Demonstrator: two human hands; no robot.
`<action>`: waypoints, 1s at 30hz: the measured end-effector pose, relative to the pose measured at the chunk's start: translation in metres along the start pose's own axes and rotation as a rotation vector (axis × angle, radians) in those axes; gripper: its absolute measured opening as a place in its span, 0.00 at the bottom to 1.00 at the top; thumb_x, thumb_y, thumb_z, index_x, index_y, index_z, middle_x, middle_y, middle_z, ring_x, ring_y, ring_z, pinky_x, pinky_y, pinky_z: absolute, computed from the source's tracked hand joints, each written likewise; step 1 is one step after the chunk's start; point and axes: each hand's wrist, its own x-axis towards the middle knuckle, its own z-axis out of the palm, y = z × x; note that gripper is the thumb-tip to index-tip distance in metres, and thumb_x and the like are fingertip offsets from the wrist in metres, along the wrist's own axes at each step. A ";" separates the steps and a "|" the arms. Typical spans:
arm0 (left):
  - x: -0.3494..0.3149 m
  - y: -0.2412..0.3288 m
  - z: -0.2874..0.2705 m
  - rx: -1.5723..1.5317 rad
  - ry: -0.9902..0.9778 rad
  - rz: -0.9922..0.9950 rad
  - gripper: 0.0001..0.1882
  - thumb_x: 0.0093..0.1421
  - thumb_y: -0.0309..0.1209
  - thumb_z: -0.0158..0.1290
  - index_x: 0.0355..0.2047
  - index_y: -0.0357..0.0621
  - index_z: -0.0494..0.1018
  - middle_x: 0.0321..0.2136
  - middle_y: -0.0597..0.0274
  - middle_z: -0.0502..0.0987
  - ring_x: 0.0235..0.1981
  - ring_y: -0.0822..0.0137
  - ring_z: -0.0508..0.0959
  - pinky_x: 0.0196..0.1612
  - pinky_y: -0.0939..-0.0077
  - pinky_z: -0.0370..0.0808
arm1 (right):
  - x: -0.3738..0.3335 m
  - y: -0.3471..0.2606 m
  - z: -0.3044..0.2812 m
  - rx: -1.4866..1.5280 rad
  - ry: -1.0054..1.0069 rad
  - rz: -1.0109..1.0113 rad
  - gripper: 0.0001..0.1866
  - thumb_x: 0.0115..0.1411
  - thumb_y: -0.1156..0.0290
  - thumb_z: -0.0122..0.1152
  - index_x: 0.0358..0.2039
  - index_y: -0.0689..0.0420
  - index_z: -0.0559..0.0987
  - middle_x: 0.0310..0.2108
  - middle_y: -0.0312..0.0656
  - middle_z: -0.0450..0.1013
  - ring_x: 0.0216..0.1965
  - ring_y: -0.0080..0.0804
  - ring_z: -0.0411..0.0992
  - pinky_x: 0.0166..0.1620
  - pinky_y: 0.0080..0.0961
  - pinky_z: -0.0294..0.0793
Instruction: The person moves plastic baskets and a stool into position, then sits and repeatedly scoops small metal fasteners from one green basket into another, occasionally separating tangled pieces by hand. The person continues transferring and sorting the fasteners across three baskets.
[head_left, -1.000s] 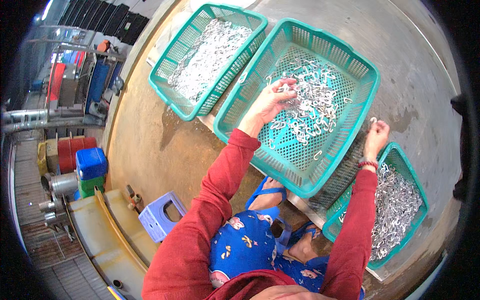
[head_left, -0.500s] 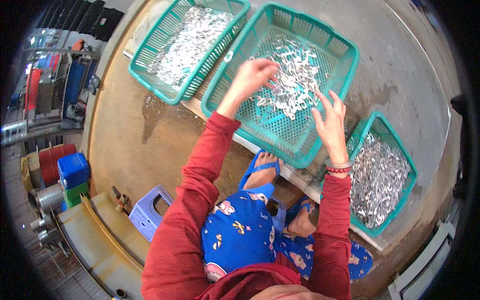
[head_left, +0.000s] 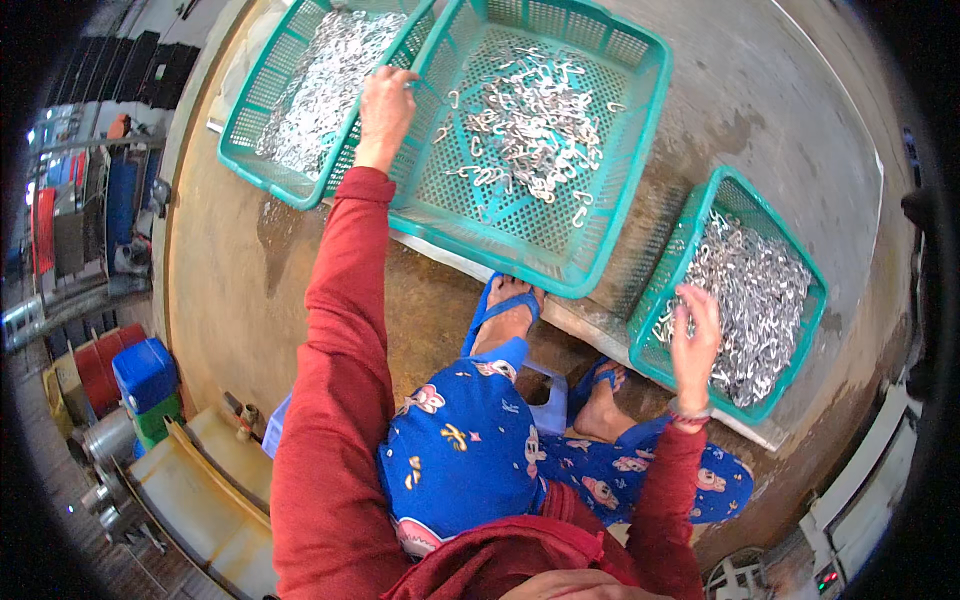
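Loosely, curved metal hooks (head_left: 540, 130) lay in the middle basket (head_left: 490, 256), long axes pointing every way. Left of them, the left hand (head_left: 386, 108) curled near the rim, contents unclear; the right hand (head_left: 697, 335) hung part-open above the right basket (head_left: 740, 202).

grey surface (head_left: 770, 90), damp patches; three green baskets (head_left: 643, 110)

From here I see a dark red long-sleeved top (head_left: 338, 320), bright blue trousers (head_left: 460, 465) printed with pink-and-white cartoon figures (head_left: 600, 491), blue strapped sandals (head_left: 510, 304) and a red bracelet (head_left: 690, 417).
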 end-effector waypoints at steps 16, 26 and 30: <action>-0.054 0.111 0.060 -0.397 -0.438 0.117 0.11 0.49 0.21 0.52 0.35 0.41 0.77 0.37 0.46 0.74 0.39 0.48 0.75 0.45 0.59 0.71 | -0.028 0.041 0.045 -0.518 -0.301 -0.171 0.14 0.47 0.78 0.52 0.36 0.57 0.79 0.64 0.43 0.52 0.67 0.42 0.41 0.64 0.57 0.37; -0.077 0.126 0.087 -0.641 -0.351 0.067 0.11 0.57 0.23 0.50 0.41 0.39 0.74 0.37 0.50 0.75 0.39 0.53 0.76 0.41 0.65 0.73 | -0.077 0.057 -0.036 -0.278 -0.511 -0.321 0.24 0.49 0.74 0.57 0.49 0.51 0.72 0.59 0.43 0.59 0.62 0.44 0.54 0.63 0.49 0.50; -0.064 0.142 0.087 -0.576 -0.177 -0.003 0.15 0.60 0.23 0.45 0.47 0.41 0.70 0.41 0.49 0.74 0.40 0.53 0.76 0.44 0.64 0.72 | -0.009 0.086 -0.089 -0.309 -0.164 -0.231 0.24 0.47 0.80 0.56 0.48 0.54 0.72 0.50 0.47 0.66 0.54 0.47 0.63 0.58 0.47 0.61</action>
